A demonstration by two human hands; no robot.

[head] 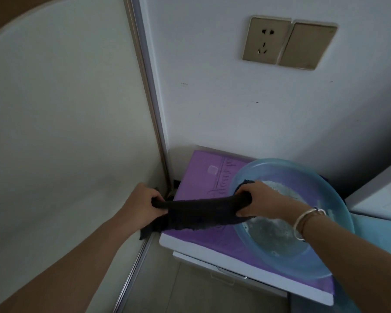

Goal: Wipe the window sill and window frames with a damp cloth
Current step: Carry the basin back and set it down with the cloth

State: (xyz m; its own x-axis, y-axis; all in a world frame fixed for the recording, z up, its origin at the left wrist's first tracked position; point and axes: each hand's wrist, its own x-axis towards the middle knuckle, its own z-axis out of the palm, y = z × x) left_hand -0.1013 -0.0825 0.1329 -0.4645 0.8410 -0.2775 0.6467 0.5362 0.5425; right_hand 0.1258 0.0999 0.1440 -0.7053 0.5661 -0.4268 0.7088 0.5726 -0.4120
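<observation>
Stretching the dark cloth beside the basin
Left hand and right hand each grip an end; next probably carrying it, wrung, to the sill

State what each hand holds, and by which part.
Both hold the dark cloth: the left hand grips its left end, the right hand its right end, stretched between them.

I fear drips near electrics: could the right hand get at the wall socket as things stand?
Probably not freely: the right hand grips the dark cloth low over the basin; the socket sits high above, unobstructed.
</observation>
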